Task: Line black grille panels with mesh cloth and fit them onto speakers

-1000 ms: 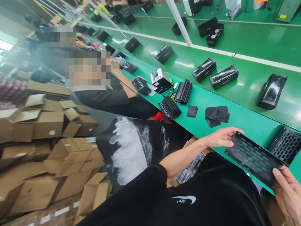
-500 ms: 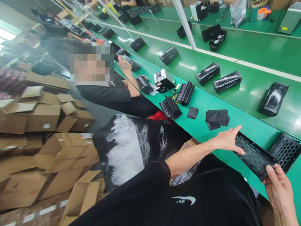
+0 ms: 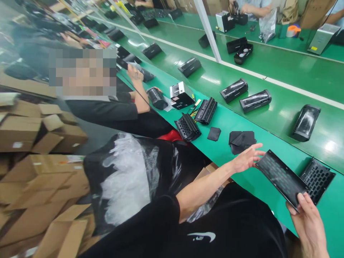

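Observation:
A flat black perforated grille panel [image 3: 282, 177] is held over the green table's near edge [image 3: 242, 179]. My right hand [image 3: 309, 224] grips its lower right corner with the thumb on top. My left hand [image 3: 247, 157] has its fingers spread, with the fingertips at the panel's upper left end. A second black grille [image 3: 318, 178] lies on the table just behind the panel. A loose pile of black fabric squares [image 3: 241, 140] lies just beyond my left hand, and a single square [image 3: 214, 133] lies to its left.
A seated person in black [image 3: 120, 114] works on a black speaker body [image 3: 157, 98] at my left. Stacked grilles [image 3: 187, 127] and several speaker bodies [image 3: 255, 101] lie along the green conveyor. A black plastic bag [image 3: 139, 172] and cardboard boxes [image 3: 32, 172] fill the floor at the left.
My left hand has lifted off the panel's top face and now rests open at its left end. The view swung slightly, and the panel tilted flatter toward me.

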A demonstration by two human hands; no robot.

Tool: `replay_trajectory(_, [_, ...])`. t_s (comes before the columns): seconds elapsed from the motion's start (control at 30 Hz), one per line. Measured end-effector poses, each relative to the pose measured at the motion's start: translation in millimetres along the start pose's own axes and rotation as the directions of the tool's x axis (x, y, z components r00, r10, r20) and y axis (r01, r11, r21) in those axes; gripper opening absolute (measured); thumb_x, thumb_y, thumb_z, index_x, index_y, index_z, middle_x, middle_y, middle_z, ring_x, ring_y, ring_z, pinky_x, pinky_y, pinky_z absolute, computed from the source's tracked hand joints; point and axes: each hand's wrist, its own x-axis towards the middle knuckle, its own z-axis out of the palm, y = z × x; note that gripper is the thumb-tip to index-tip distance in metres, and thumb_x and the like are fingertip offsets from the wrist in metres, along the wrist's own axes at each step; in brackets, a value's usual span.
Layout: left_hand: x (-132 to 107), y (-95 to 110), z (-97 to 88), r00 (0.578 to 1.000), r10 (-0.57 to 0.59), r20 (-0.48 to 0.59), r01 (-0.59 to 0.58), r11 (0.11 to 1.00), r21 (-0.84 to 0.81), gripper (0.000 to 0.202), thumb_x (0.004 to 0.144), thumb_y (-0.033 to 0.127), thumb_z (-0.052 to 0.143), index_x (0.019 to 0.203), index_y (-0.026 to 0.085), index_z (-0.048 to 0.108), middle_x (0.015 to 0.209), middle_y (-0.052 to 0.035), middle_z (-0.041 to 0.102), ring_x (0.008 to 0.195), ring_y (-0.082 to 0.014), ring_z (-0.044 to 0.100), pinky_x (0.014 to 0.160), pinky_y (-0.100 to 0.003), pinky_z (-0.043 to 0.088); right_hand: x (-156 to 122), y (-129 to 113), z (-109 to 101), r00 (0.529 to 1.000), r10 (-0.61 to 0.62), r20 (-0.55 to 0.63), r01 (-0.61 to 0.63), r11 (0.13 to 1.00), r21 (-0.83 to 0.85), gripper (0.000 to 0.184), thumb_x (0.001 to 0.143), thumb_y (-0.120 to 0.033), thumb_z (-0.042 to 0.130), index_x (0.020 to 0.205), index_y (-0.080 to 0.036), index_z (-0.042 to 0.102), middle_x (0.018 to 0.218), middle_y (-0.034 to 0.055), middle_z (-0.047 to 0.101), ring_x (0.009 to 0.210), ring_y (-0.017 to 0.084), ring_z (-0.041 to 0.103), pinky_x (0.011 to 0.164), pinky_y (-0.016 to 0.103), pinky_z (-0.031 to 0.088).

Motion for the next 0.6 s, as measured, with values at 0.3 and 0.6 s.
replay_trajectory(0.3, [23, -43, 35.4, 0.943, 0.129, 0.306, -0.038, 0.957, -0.288, 0.069, 0.055, 0.054, 0.098, 0.108, 0.016, 0.076, 0.100, -0.0121, 0.077, 0.110, -0.0308, 0.073, 0.100, -0.045, 0.053, 19, 1, 29, 0.989, -0.001, 0.147, 0.015, 0.995, -0.094, 0.044, 0.072, -0.045, 0.095, 0.094, -0.023, 0.063, 0.091, -0.0004, 0.065, 0.064, 0.011, 0.053, 0.052, 0.024, 0.046])
replay_trajectory(0.6, [46, -2, -10.5, 0.951, 0.212, 0.224, -0.112, 0.913, -0.392, 0.096, 0.060, 0.081, 0.085, 0.132, 0.019, 0.070, 0.114, -0.0129, 0.079, 0.119, -0.0336, 0.071, 0.107, -0.048, 0.047, 214, -127, 50, 0.876, -0.482, 0.034, 0.382, 0.647, -0.660, 0.065, 0.068, -0.080, 0.070, 0.093, -0.021, 0.058, 0.082, -0.0005, 0.061, 0.078, 0.020, 0.062, 0.068, 0.034, 0.052])
